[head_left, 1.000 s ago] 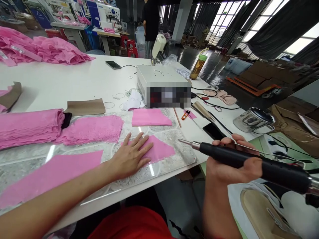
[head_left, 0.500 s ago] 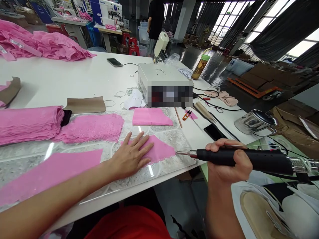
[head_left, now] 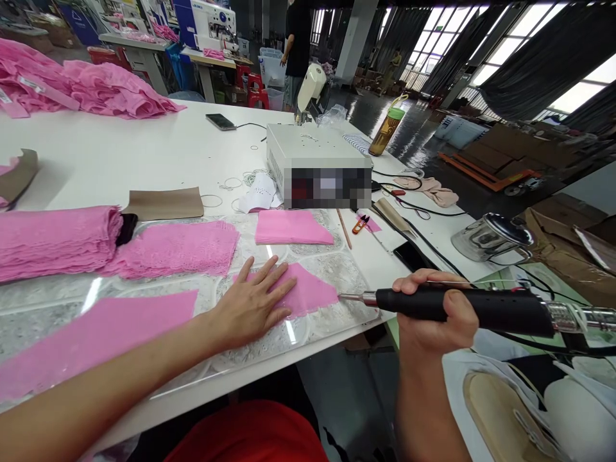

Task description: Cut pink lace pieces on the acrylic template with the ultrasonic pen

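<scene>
Spread flat, the left grip (head_left: 255, 298) lies on the pink piece (head_left: 310, 292) beneath it, probably light, limp and best pinned mid-cloth, while the right grip (head_left: 430, 328) encircles the stiff-looking black tool (head_left: 513, 310) by its handle.

Far beyond the left hand (head_left: 255, 298) and to its left, a blue-and-white sewing machine (head_left: 214, 29) bears small lettering (head_left: 200, 6) that seems to read JUKI, while the markings on the bottle (head_left: 385, 135) and the white package (head_left: 459, 131), both well beyond the right hand (head_left: 433, 314), are too small to read.
</scene>
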### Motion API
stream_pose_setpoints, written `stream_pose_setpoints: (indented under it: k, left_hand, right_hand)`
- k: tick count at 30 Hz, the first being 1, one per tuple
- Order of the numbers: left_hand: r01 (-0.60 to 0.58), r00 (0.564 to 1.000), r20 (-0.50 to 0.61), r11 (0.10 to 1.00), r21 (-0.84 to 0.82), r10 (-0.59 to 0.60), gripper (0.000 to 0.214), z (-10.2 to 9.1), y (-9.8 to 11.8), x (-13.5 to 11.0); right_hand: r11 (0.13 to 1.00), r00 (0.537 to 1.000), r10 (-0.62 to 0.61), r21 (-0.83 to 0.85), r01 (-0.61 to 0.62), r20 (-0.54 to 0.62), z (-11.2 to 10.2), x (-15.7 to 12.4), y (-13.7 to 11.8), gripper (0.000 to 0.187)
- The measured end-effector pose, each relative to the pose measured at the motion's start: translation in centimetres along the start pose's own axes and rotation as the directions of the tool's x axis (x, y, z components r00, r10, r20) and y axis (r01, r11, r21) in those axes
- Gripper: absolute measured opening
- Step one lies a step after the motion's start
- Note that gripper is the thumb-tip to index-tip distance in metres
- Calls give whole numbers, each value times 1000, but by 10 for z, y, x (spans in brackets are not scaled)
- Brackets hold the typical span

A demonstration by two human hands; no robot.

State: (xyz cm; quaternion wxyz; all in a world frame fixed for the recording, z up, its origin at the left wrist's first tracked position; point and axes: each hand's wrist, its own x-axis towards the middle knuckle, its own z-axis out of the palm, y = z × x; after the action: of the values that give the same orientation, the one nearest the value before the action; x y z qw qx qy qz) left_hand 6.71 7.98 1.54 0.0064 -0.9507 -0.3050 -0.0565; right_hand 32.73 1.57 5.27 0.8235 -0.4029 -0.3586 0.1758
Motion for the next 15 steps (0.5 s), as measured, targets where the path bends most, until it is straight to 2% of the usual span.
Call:
stream_pose_setpoints:
  k: [15]
  left_hand:
    - [0, 1000, -23, 1000, -10, 0, 52, 2, 0, 0]
  right_hand:
    - [1000, 1000, -12, 1, 12, 27, -2, 1, 0, 14]
